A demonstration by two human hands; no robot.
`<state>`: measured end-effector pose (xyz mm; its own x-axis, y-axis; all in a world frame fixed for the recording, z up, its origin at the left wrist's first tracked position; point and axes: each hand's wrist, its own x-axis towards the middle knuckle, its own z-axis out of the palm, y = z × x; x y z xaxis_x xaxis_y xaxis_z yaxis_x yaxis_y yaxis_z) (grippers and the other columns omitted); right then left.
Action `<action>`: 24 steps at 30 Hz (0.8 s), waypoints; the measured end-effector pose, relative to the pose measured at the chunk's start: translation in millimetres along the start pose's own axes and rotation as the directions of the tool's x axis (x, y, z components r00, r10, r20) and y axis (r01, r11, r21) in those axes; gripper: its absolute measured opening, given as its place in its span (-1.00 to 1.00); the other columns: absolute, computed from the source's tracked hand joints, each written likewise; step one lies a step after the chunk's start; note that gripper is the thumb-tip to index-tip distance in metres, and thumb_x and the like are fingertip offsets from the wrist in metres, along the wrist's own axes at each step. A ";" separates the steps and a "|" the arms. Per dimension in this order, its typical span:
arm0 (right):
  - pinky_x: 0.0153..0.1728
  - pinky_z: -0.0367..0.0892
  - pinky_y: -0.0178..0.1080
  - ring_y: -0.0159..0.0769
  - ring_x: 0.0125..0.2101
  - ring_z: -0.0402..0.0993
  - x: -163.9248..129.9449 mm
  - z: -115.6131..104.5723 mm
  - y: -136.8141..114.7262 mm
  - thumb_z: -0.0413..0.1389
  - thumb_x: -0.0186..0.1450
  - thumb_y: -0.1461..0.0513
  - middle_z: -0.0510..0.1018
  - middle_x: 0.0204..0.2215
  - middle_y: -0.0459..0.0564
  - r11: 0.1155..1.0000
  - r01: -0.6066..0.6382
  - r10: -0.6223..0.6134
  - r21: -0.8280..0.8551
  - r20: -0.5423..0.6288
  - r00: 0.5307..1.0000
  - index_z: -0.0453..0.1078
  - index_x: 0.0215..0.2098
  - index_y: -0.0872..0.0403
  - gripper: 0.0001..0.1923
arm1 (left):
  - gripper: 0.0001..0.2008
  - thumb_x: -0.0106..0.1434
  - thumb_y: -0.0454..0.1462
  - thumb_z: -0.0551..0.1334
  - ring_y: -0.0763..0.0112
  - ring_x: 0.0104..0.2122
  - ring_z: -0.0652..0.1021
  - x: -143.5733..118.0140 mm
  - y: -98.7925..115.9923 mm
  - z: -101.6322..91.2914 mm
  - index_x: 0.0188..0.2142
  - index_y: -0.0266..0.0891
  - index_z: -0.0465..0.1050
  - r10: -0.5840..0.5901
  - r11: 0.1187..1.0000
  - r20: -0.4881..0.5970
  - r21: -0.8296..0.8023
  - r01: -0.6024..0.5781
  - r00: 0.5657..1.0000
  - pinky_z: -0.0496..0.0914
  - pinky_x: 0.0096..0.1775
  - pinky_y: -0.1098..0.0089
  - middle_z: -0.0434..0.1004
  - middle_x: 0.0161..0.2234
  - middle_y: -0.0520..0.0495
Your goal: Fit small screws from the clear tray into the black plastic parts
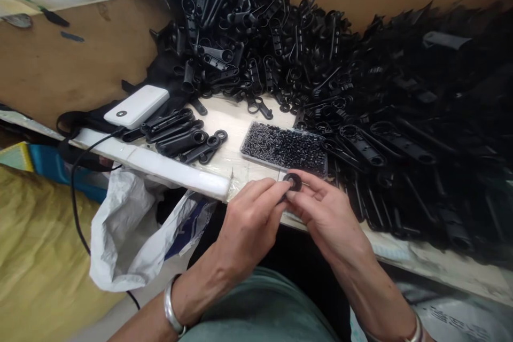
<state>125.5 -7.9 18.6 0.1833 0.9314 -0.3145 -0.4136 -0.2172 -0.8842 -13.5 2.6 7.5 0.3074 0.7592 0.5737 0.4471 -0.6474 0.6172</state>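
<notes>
My left hand (pixel 249 220) and my right hand (pixel 325 212) meet at the table's near edge, fingertips together on one black plastic part with a ring-shaped end (pixel 293 181). Most of that part is hidden by the fingers. Just beyond the hands lies a clear shallow tray (pixel 285 147) filled with tiny black pieces. A row of finished-looking black ring-ended parts (pixel 182 136) lies to the left of the tray.
A large heap of black ring-ended parts (pixel 256 37) covers the back and right of the table. A white power bank (pixel 136 106) with a black cable sits at left. A white plastic bag (pixel 132 230) hangs below the table edge, a yellow sack (pixel 36 256) beside it.
</notes>
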 end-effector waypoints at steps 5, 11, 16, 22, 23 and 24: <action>-0.32 0.48 -0.37 -0.31 -0.30 0.52 2.1 0.0 -0.8 0.40 -0.01 0.29 0.58 -0.29 0.02 0.998 -0.064 0.065 -0.007 0.040 0.997 0.42 -0.10 0.18 -0.49 | -0.67 0.24 -0.46 0.19 0.41 -0.16 0.53 -1.0 -2.6 -2.0 -0.01 -0.22 0.37 -0.026 0.999 -0.014 -0.043 0.025 1.000 0.46 -0.08 0.40 0.53 -0.16 -0.07; -0.26 0.48 -0.34 -0.16 -0.18 0.51 6.5 -3.1 0.7 0.44 -0.05 0.23 0.57 -0.20 0.09 0.990 -0.121 0.122 -0.068 0.011 0.992 0.39 -0.02 0.16 -0.36 | -0.79 0.28 -0.42 0.13 0.41 -0.20 0.52 -0.5 -0.3 -7.8 -0.12 -0.21 0.43 -0.134 0.990 0.152 -0.024 0.139 0.979 0.46 -0.11 0.42 0.51 -0.20 -0.06; -0.25 0.47 -0.32 -0.15 -0.13 0.48 9.6 13.1 -2.8 0.42 -0.04 0.21 0.54 -0.14 0.08 0.991 -0.126 0.128 -0.033 0.067 0.990 0.36 0.05 0.11 -0.30 | -0.87 0.29 -0.39 0.15 0.39 -0.15 0.52 1.3 -4.3 -18.0 -0.21 -0.22 0.44 -0.072 0.996 0.070 0.058 0.068 0.995 0.45 -0.10 0.42 0.49 -0.12 -0.09; -0.38 0.41 -0.39 -0.40 -0.41 0.46 11.4 17.5 -8.6 0.24 0.06 0.31 0.53 -0.28 -0.04 0.996 0.000 0.008 -0.084 0.095 0.995 0.37 0.03 0.15 -0.46 | -0.72 0.25 -0.38 0.23 0.39 -0.07 0.52 2.8 -8.4 -19.9 -0.04 -0.16 0.41 0.039 0.999 0.078 0.025 -0.041 0.996 0.44 -0.03 0.43 0.46 0.01 -0.10; -0.41 0.40 -0.38 -0.44 -0.47 0.43 11.6 13.6 -12.8 0.20 0.08 0.31 0.53 -0.27 -0.04 0.990 0.027 -0.012 -0.139 0.108 0.994 0.35 0.07 0.14 -0.44 | -0.69 0.25 -0.36 0.24 0.37 -0.06 0.52 4.6 -8.7 -19.2 -0.01 -0.16 0.39 0.067 0.998 0.099 0.007 -0.068 0.993 0.43 -0.02 0.42 0.46 0.02 -0.11; -0.44 0.39 -0.37 -0.47 -0.52 0.40 11.0 8.5 -19.4 0.18 0.10 0.32 0.52 -0.26 -0.04 0.979 0.051 -0.027 -0.196 0.120 0.992 0.32 0.12 0.13 -0.41 | -0.67 0.26 -0.33 0.24 0.36 -0.05 0.52 6.9 -8.9 -19.2 0.02 -0.17 0.37 0.096 0.995 0.113 -0.004 -0.097 0.989 0.43 0.00 0.41 0.47 0.02 -0.11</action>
<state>128.0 9.0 35.3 0.0861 0.9653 -0.2466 -0.2213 -0.2228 -0.9494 -31.4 12.2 16.2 0.4420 0.6959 0.5660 0.4122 -0.7180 0.5609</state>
